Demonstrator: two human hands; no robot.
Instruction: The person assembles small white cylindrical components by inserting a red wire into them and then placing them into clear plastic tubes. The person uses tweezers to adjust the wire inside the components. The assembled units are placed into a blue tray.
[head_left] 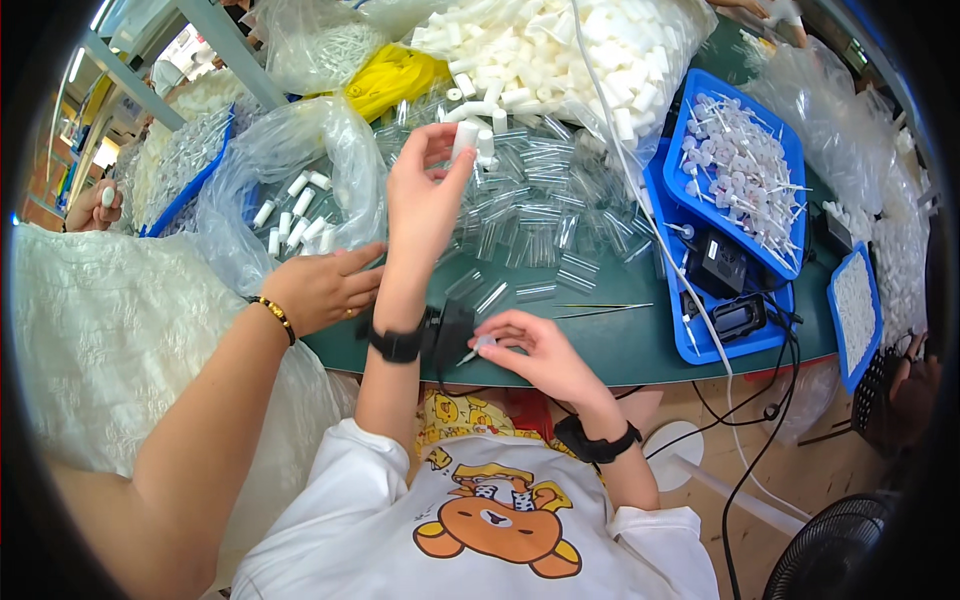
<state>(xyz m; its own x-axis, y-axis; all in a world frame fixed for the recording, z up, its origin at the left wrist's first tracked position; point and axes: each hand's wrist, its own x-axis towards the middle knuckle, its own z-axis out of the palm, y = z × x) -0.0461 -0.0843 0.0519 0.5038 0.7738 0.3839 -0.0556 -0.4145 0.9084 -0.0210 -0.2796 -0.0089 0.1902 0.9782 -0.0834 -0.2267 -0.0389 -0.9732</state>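
My left hand [430, 185] is raised over the far middle of the table, thumb and fingers closed around a white plastic cylinder [465, 139]. Other white cylinders stand just beyond it. Near the table's front edge, my right hand [535, 352] pinches a small translucent disc-headed piece with a thin white stem [484, 343]. Many clear plastic tubes [530, 250] lie spread over the green table [410, 345] between and beyond my hands. A co-worker's hand [325, 288] with a beaded bracelet rests beside my left forearm.
A large bag of white cylinders [590, 60] lies at the back. On the right, a blue tray [692, 90] holds many stemmed discs, above another blue tray [700, 345] with black devices. Tweezers [605, 308] lie near the front. A clear bag [235, 215] with capped tubes sits left; a cable [640, 190] crosses the table.
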